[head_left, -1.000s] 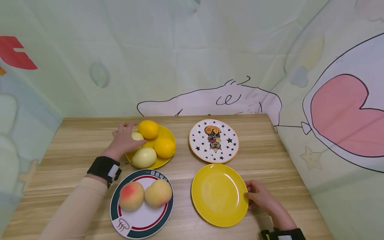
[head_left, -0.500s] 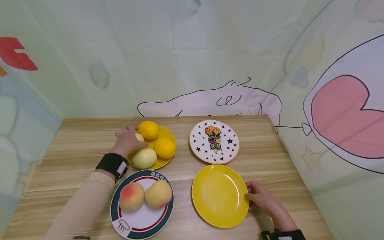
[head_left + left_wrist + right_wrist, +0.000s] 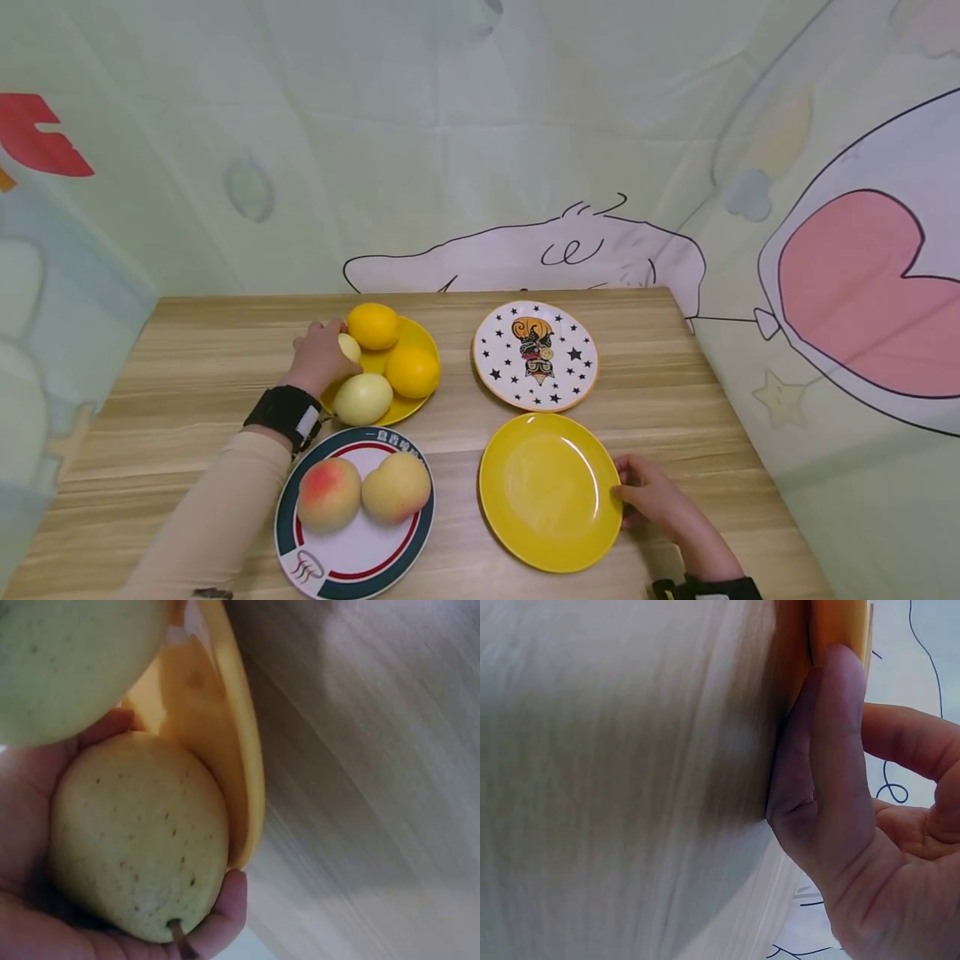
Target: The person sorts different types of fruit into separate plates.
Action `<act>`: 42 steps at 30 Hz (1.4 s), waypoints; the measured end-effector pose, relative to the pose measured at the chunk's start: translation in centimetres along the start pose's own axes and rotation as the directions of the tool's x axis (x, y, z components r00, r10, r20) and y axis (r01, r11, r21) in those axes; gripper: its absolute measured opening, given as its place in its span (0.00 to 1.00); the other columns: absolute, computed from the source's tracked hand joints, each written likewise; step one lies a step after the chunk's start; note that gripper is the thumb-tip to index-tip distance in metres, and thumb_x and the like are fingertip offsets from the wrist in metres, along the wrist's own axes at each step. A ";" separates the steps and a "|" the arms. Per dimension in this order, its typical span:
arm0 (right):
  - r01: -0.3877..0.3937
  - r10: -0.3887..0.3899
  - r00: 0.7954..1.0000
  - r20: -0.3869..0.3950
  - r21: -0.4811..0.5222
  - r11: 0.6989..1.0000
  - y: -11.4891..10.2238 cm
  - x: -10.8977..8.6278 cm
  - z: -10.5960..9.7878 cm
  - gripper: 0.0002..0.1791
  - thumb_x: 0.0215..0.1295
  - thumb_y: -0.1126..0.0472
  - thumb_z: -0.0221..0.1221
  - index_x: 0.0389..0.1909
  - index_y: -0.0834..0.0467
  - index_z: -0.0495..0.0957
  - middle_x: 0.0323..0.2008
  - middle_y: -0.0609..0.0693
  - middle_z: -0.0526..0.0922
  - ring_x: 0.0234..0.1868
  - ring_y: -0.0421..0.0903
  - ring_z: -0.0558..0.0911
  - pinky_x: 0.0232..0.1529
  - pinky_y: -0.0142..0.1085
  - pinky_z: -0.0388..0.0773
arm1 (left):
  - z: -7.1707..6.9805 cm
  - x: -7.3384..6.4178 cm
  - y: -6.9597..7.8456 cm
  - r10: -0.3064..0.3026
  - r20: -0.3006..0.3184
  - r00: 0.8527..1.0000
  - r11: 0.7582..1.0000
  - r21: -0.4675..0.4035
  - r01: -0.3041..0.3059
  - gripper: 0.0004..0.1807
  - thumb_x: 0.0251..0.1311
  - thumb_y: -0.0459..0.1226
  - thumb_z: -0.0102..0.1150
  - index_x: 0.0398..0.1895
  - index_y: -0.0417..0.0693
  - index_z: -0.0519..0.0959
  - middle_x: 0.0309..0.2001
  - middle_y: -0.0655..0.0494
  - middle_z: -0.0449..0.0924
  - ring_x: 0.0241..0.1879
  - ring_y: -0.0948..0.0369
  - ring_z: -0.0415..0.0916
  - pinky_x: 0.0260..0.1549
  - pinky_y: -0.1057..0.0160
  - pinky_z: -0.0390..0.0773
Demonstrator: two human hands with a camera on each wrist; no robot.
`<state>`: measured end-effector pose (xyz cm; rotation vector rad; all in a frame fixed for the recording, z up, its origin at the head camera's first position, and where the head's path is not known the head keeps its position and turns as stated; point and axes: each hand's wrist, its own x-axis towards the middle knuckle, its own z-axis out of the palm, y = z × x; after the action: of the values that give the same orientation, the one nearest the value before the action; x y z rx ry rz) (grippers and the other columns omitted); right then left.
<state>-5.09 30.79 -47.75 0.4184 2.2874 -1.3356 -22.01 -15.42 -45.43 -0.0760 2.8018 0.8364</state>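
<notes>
My left hand [image 3: 318, 357] curls round a pale yellow-green pear [image 3: 348, 348] at the left side of the far yellow plate [image 3: 375, 362]. In the left wrist view, thumb and fingers wrap this speckled pear [image 3: 142, 832], its stem showing, close by the plate's wall [image 3: 251, 772]. A second pear [image 3: 363, 400] lies nearer me, and two lemons [image 3: 373, 326] share that plate. At the right, my right hand [image 3: 654, 496] pinches the rim of a bare yellow plate [image 3: 550, 492]. The right wrist view shows the thumb [image 3: 840, 727] on its edge.
A green-rimmed white plate [image 3: 360, 554] with two peaches [image 3: 329, 493] stands front left, right beside the left forearm. A star-patterned plate [image 3: 506, 367] sits behind the bare yellow one. A printed cloth [image 3: 450, 167] hangs behind the wooden table [image 3: 202, 350].
My left hand has moved slightly right and nearer me, closing round the pear. The right hand stays at the plate's rim.
</notes>
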 end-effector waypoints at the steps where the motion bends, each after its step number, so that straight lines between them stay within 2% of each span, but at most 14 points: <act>1: 0.001 -0.001 1.000 -0.002 0.000 1.000 0.0 0.0 0.0 0.16 0.61 0.73 0.53 0.49 0.70 0.66 0.38 0.57 0.65 0.30 0.47 0.75 0.27 0.44 0.82 | 0.0 0.0 0.0 0.003 -0.003 1.000 1.000 0.002 -0.003 0.39 0.45 0.39 0.70 0.60 0.40 0.63 0.52 0.34 0.60 0.48 0.37 0.57 0.41 0.45 0.67; 7: -0.011 0.011 1.000 -0.005 0.000 1.000 0.0 -0.1 0.0 0.17 0.61 0.73 0.54 0.50 0.70 0.66 0.38 0.57 0.66 0.30 0.47 0.76 0.27 0.43 0.82 | 0.2 -0.1 0.0 0.014 -0.030 0.999 1.000 0.000 -0.014 0.38 0.45 0.39 0.70 0.60 0.39 0.64 0.52 0.35 0.61 0.48 0.37 0.57 0.41 0.45 0.67; 13: 0.005 -0.005 1.000 0.004 0.005 1.000 -0.1 -0.1 0.1 0.17 0.61 0.72 0.54 0.51 0.70 0.66 0.39 0.58 0.66 0.31 0.47 0.75 0.27 0.44 0.82 | 0.3 -0.2 -0.6 0.000 -0.042 0.999 1.000 -0.015 0.000 0.38 0.46 0.39 0.70 0.60 0.40 0.64 0.53 0.35 0.61 0.49 0.38 0.57 0.43 0.44 0.68; 25: 0.018 -0.018 1.000 0.005 0.010 1.000 0.2 0.0 0.0 0.17 0.61 0.72 0.54 0.51 0.70 0.66 0.39 0.58 0.66 0.31 0.47 0.76 0.26 0.43 0.82 | -0.6 -0.5 -1.0 -0.003 -0.043 0.999 1.000 -0.014 0.003 0.38 0.44 0.40 0.71 0.58 0.40 0.63 0.52 0.35 0.61 0.49 0.37 0.57 0.44 0.44 0.70; 34: -0.001 0.001 1.000 0.003 0.010 1.000 0.5 0.1 0.0 0.18 0.61 0.72 0.54 0.51 0.69 0.66 0.39 0.57 0.66 0.31 0.47 0.75 0.27 0.43 0.82 | -1.7 -0.9 0.0 0.026 -0.070 0.997 0.999 -0.033 -0.028 0.38 0.44 0.41 0.70 0.59 0.40 0.63 0.54 0.36 0.62 0.52 0.38 0.57 0.48 0.42 0.68; 42: 0.024 -0.024 1.000 0.001 0.014 1.000 0.2 -0.1 0.0 0.16 0.60 0.74 0.53 0.50 0.71 0.66 0.37 0.57 0.65 0.30 0.47 0.75 0.25 0.43 0.82 | -2.4 -1.8 2.1 0.094 -0.109 0.990 0.993 -0.056 -0.101 0.39 0.44 0.40 0.69 0.60 0.40 0.64 0.57 0.36 0.63 0.53 0.41 0.59 0.52 0.41 0.68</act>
<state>-4.86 30.85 -47.87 0.3963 2.2896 -1.3640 -20.96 -15.04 -41.98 0.0078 2.8990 0.9679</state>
